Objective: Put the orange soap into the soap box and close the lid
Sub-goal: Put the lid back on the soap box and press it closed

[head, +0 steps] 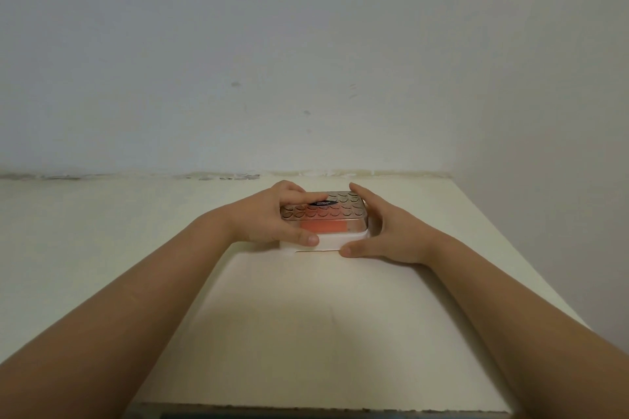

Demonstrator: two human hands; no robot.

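Observation:
A soap box with a white base (332, 243) stands on the table near the wall. Its clear, dimpled lid (340, 211) is down over the base. Through the lid's front wall the orange soap (323, 226) shows inside the box. My left hand (269, 218) grips the box's left end, fingers on top of the lid and thumb on the base's front. My right hand (384, 231) cups the right end: its fingers touch the lid's far right corner and its thumb rests on the table by the base's front right corner.
The cream table (306, 316) runs back to a pale wall (306, 61). Its right edge lies about a hand's width beyond my right hand. The near edge of the table is at the bottom of the view.

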